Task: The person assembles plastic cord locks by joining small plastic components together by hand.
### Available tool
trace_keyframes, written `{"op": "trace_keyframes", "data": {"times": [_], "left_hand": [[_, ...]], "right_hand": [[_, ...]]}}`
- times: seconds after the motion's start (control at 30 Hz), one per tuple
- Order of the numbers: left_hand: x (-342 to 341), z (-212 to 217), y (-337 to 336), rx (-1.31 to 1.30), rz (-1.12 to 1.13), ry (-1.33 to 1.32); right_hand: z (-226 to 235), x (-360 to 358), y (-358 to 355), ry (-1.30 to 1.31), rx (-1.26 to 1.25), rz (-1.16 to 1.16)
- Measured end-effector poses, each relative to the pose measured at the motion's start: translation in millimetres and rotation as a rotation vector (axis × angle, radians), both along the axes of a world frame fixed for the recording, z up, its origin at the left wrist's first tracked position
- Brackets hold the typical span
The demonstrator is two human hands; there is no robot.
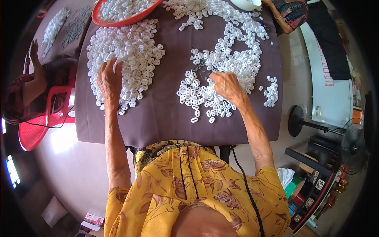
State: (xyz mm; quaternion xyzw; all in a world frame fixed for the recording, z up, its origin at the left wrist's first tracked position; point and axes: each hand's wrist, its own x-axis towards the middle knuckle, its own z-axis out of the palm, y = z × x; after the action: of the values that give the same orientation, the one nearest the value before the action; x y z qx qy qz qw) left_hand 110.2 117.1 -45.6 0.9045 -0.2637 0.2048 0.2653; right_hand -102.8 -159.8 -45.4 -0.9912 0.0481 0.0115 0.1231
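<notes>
My left hand (109, 81) reaches over the left heap of white two-holed plastic pieces (134, 51). Its fingers are bent but apart at the heap's near left side, and no piece shows plainly between them. My right hand (228, 85) is closed in a pinch at the right heap of the same white pieces (233, 59). Its fingertips are beside several small dark grey pins (203, 73) lying among the pieces. What the right fingers hold, if anything, is hidden. Loose white pieces (193, 98) spread on the cloth around the right hand.
A red basin (122, 23) full of white pieces stands at the far left, a white bowl (246, 4) at the far right. A brown cloth (169, 114) covers the table. Other people's arms (282, 24) show at both sides. A red chair (35, 132) stands left.
</notes>
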Motion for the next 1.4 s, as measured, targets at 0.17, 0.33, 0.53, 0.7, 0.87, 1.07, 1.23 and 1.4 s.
{"op": "trace_keyframes", "data": {"times": [0.17,0.33,0.53,0.7,0.87,1.07,1.23,1.4], "left_hand": [[-21.1,19.8,-14.1,-0.132,-0.082,0.103],[-52.8,14.4,-40.8,-0.212,-0.312,0.302],[-92.9,8.3,-76.3,-0.222,-0.513,0.375],[-106.3,9.2,-94.3,-0.18,-0.608,0.449],[-113.9,9.1,-106.4,-0.325,-0.596,0.664],[-113.9,8.3,-109.2,-0.542,-0.571,1.378],[-110.6,11.2,-102.7,-0.639,-0.596,1.701],[-115.1,11.3,-106.7,-0.735,-0.544,1.766]], "right_hand": [[2.4,3.7,2.2,-0.118,0.098,-0.007],[-7.1,12.3,8.3,-0.138,0.108,-0.003],[-21.1,25.4,5.3,-0.332,0.049,-0.004],[-20.5,25.4,2.2,-0.299,0.004,-0.019],[-7.4,20.2,5.1,-0.321,0.103,0.024],[29.8,2.5,24.0,-0.324,0.167,0.171],[30.8,-2.6,29.8,-0.427,0.335,0.175],[29.7,-6.5,35.2,-0.411,0.745,-0.089]]}}
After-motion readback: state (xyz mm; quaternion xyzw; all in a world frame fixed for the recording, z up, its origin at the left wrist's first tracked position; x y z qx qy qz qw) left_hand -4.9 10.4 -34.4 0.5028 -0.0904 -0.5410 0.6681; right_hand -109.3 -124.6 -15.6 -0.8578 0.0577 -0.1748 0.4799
